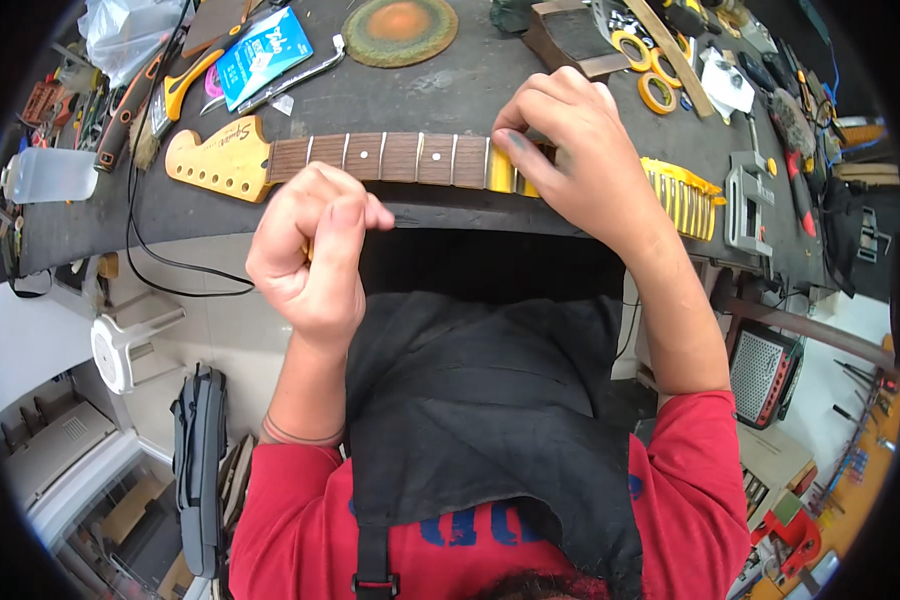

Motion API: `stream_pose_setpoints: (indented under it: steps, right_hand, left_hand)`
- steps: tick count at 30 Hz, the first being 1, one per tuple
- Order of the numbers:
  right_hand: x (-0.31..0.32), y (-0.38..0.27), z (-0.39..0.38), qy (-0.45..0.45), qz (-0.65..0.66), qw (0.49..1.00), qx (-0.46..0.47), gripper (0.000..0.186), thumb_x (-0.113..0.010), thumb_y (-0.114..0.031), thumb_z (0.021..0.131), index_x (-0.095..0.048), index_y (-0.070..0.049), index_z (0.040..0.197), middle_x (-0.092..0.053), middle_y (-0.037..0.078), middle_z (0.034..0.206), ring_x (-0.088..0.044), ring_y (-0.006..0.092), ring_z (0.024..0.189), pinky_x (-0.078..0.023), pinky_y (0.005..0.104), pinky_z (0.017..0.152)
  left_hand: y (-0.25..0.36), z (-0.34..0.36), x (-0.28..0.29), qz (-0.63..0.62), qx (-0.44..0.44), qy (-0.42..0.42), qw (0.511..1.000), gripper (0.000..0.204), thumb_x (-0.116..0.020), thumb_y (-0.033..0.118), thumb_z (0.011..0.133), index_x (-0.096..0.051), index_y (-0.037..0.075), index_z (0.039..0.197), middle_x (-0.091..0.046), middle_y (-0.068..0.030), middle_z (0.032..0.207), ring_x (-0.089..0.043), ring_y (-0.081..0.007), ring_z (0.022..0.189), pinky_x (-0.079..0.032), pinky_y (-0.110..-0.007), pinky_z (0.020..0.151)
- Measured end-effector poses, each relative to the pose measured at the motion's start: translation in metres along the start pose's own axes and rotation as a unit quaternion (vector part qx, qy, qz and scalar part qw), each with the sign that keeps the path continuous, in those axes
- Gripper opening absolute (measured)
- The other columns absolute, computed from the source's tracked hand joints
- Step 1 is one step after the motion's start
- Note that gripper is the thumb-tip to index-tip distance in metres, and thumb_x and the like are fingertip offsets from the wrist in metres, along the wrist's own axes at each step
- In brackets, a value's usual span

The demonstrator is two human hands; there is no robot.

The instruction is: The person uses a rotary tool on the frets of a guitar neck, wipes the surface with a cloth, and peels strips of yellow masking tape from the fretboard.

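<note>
A guitar neck with a pale headstock lies across the near side of the workbench. Yellow masking tape covers the fretboard beside my right hand, and more yellow tape shows between the frets at the neck's right end. My right hand reaches over the neck, thumb and fingers bent together at the tape's left edge. In front of the neck, my left hand is closed, its fingers curled around something yellow that looks like a bit of tape, mostly hidden.
Tape rolls, a wooden strip and a dark block lie at the back right. A grey metal tool is right of the neck. A brush, blue packet and round mat sit behind it. A black cable hangs at left.
</note>
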State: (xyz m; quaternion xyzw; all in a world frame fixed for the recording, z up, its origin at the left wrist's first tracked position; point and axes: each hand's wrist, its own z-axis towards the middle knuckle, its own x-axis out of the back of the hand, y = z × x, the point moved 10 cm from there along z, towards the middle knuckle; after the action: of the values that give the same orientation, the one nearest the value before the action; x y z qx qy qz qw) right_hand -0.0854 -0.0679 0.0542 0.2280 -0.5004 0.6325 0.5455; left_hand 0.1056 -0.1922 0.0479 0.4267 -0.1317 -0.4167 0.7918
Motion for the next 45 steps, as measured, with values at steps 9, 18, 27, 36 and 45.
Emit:
stream_pose_setpoints:
  steps: [9,18,27,36,45]
  right_hand:
    - [0.014,-0.028,-0.010,0.021,0.031,0.991,0.129,0.023,-0.086,-0.008,0.084,-0.069,-0.011,0.099,-0.067,0.002,0.106,-0.063,0.0281,0.105,-0.046,0.0434,0.094]
    - [0.014,-0.043,-0.033,-0.017,0.098,0.986,0.133,0.033,-0.088,-0.010,0.073,-0.067,-0.010,0.098,-0.068,0.007,0.106,-0.064,0.0334,0.098,-0.047,0.0466,0.087]
    - [0.007,-0.044,-0.002,-0.022,0.157,0.987,0.036,0.014,-0.077,-0.009,0.093,-0.065,-0.006,0.099,-0.066,0.009,0.099,-0.063,0.0293,0.091,-0.048,0.0422,0.087]
    - [-0.040,-0.007,0.041,-0.115,0.194,0.971,-0.073,0.012,-0.072,-0.009,0.105,-0.067,0.002,0.104,-0.066,0.009,0.098,-0.063,0.0205,0.094,-0.052,0.0349,0.088]
    - [-0.060,0.009,0.045,-0.182,0.246,0.937,-0.169,0.012,-0.072,-0.010,0.106,-0.068,0.002,0.105,-0.067,0.005,0.093,-0.062,0.0149,0.087,-0.052,0.0315,0.080]
  left_hand:
    - [-0.033,0.013,0.011,0.143,0.059,0.067,0.986,0.016,-0.081,-0.007,0.096,-0.068,0.003,0.097,-0.070,-0.0086,0.108,-0.059,-0.0117,0.078,-0.050,-0.025,0.075]
    - [-0.040,0.015,0.014,0.169,0.055,0.008,0.984,0.020,-0.079,-0.010,0.094,-0.074,0.000,0.110,-0.074,-0.0077,0.103,-0.063,-0.0109,0.082,-0.051,-0.025,0.073]
    - [-0.017,0.006,-0.010,0.153,-0.072,-0.122,0.978,0.040,-0.079,-0.007,0.089,-0.069,-0.002,0.127,-0.072,-0.0178,0.106,-0.069,-0.0247,0.082,-0.057,-0.034,0.073]
    - [-0.017,-0.003,-0.030,0.411,-0.153,-0.163,0.884,0.062,-0.093,-0.001,0.067,-0.083,0.014,0.126,-0.064,-0.0040,0.103,-0.058,-0.0221,0.074,-0.043,-0.037,0.065]
    - [-0.022,-0.005,-0.028,0.409,-0.160,-0.173,0.882,0.054,-0.088,-0.001,0.067,-0.085,0.014,0.119,-0.071,-0.0027,0.115,-0.059,-0.0210,0.079,-0.046,-0.037,0.070]
